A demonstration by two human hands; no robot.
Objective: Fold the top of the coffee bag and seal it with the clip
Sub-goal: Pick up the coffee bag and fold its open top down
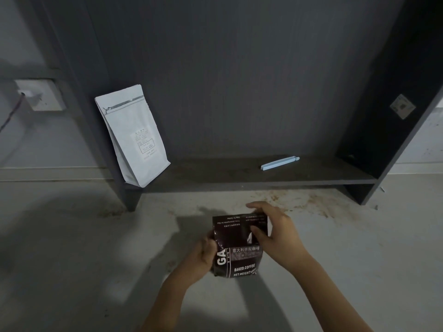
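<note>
A dark brown coffee bag (pixel 236 259) with white lettering is held low in the middle of the view, above the pale floor. Its top part is bent over toward me, so the print on the flap reads upside down. My left hand (pixel 203 255) grips the bag's left edge near the crease. My right hand (pixel 273 228) pinches the flap at its right side, thumb on the front and fingers behind. A light blue clip (pixel 280 162) lies by itself on the low dark shelf, well beyond both hands.
A white pouch (pixel 134 137) with a zip strip leans against the left upright of the dark shelf unit (pixel 239 180). Brown stains mark the floor (pixel 299 200) in front of the shelf. A wall socket plate (pixel 40 94) with a cable sits at the left.
</note>
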